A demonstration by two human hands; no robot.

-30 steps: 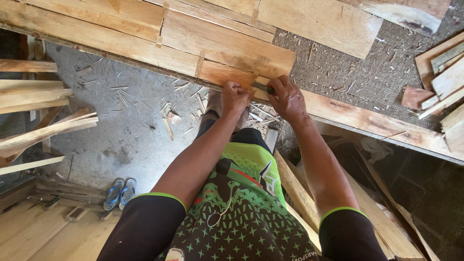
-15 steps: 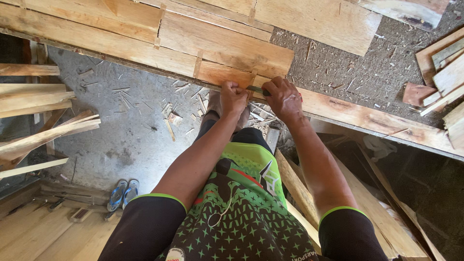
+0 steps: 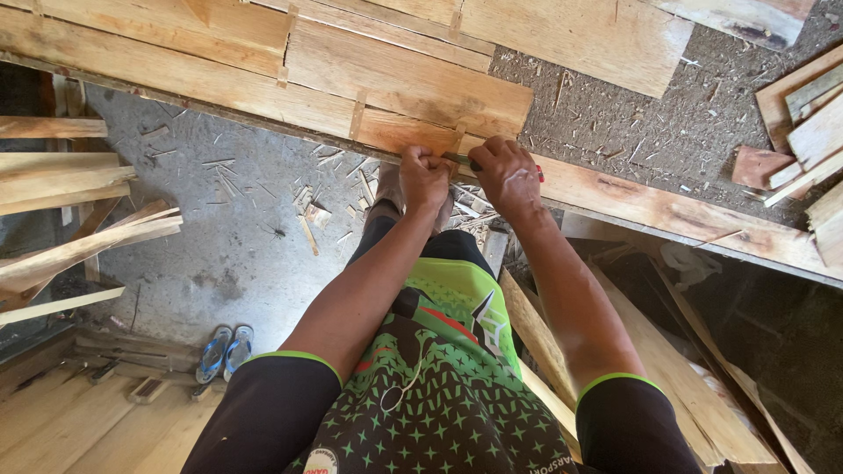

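My left hand (image 3: pixel 425 175) is a closed fist pressed against the near edge of a long wooden plank (image 3: pixel 667 211). My right hand (image 3: pixel 505 171) sits just beside it, fingers wrapped around a thin dark tool (image 3: pixel 463 160) with a red end showing past the hand. Both hands meet where a short board (image 3: pixel 404 83) overlaps the plank. What the left fist holds is hidden.
More boards (image 3: pixel 580 31) lie stacked above on the frame. Loose planks (image 3: pixel 61 189) lean at the left. Offcuts (image 3: pixel 803 123) sit at the right on sawdust-strewn ground. A pair of blue sandals (image 3: pixel 224 351) lies on the concrete floor below left, amid wood splinters (image 3: pixel 312 211).
Both hands have stayed at the plank's edge with only a slight shift; the view has barely moved.
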